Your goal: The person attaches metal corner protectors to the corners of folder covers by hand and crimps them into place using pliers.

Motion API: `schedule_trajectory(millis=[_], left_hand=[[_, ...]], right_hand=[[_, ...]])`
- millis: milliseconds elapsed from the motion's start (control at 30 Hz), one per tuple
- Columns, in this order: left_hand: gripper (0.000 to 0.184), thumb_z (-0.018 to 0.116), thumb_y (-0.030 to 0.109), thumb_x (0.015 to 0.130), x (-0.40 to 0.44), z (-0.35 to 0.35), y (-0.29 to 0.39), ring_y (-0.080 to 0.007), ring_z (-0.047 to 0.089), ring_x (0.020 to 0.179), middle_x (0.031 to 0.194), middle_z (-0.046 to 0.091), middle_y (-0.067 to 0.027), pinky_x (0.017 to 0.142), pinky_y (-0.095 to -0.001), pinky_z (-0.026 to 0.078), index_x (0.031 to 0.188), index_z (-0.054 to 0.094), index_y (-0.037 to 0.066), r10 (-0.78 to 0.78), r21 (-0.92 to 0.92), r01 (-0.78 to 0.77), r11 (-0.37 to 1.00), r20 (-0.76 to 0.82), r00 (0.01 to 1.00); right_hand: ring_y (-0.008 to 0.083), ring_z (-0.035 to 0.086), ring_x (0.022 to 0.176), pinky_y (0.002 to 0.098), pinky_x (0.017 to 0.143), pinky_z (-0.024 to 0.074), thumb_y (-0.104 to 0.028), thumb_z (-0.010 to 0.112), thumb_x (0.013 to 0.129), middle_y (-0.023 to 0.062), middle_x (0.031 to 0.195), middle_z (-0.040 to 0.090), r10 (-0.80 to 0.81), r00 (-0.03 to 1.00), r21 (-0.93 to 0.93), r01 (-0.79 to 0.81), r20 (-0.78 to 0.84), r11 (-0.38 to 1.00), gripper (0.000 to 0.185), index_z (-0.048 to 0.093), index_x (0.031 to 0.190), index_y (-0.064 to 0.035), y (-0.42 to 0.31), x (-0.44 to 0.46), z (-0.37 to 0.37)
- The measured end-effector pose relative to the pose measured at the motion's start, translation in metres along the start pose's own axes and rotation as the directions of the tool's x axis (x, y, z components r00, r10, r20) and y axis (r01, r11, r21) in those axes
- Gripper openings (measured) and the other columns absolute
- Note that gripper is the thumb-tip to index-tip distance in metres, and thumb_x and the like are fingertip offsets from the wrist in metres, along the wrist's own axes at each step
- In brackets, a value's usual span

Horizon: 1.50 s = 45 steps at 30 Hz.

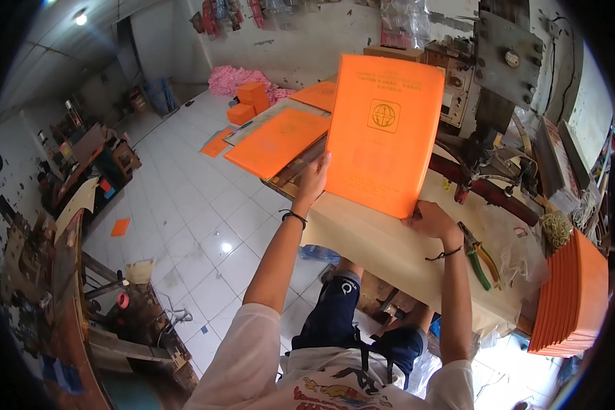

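Both hands hold up an orange folder (383, 147) with gold print and a globe emblem, tilted upright above the paper-covered table (369, 236). My left hand (313, 179) grips its lower left edge, thumb on the front. At the lower right corner, my right hand (432, 221) is closed on the folder with its fingers curled. Another orange folder (280, 140) lies flat to the left of the held one, with an orange cover (316, 96) behind it. Green-and-yellow-handled pliers (480, 263) rest on the table right of my right hand.
A tall stack of orange folders (572, 297) stands at the right. Behind the table is a metal press machine (506, 68). Orange stacks (251, 99) sit on the tiled floor (205, 225) by a pink heap (236, 80). A cluttered workbench (75, 294) runs along the left.
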<state>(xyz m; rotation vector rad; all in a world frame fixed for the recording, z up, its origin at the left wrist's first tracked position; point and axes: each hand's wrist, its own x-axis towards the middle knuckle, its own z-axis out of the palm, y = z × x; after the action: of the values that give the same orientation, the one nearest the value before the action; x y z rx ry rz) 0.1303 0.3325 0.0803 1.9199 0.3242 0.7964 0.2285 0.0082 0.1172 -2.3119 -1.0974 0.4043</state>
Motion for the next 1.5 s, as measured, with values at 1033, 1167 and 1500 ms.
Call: schedule_trajectory(millis=[1033,1167,1500], left_hand=[[0.060,0.042,0.044,0.106,0.004,0.008,0.014,-0.0113,0.051,0.071,0.074,0.063,-0.0053,0.067,-0.0337,0.045,0.098,0.065,-0.012,-0.049,0.070,0.060,0.996,-0.143,0.988],[0.057,0.045,0.041,0.106,0.005,0.009,0.016,-0.0117,0.052,0.072,0.075,0.064,-0.0059,0.069,-0.0336,0.046,0.095,0.064,-0.013,-0.067,0.078,0.077,0.994,-0.126,0.990],[0.056,0.044,0.041,0.106,0.003,0.008,0.027,-0.0120,0.053,0.075,0.077,0.065,-0.0073,0.072,-0.0346,0.046,0.097,0.065,-0.011,-0.112,0.064,0.121,0.991,-0.130,0.985]], right_hand=[[0.0358,0.069,0.071,0.0449,0.074,0.0565,-0.037,0.070,0.070,0.0194,0.074,0.070,-0.056,0.987,-0.158,0.032,-0.152,0.987,0.036,0.072,0.082,-0.0028,-0.013,0.000,0.014],[0.0348,0.069,0.070,0.0448,0.074,0.0563,-0.036,0.070,0.070,0.0180,0.073,0.069,-0.058,0.985,-0.128,0.037,-0.162,0.991,0.038,0.070,0.080,0.0000,-0.018,-0.001,0.010],[0.0369,0.068,0.066,0.0449,0.071,0.0564,-0.033,0.071,0.068,0.0196,0.071,0.068,-0.077,0.974,-0.170,0.041,-0.211,0.985,0.035,0.069,0.075,0.0012,-0.014,0.000,0.015]])
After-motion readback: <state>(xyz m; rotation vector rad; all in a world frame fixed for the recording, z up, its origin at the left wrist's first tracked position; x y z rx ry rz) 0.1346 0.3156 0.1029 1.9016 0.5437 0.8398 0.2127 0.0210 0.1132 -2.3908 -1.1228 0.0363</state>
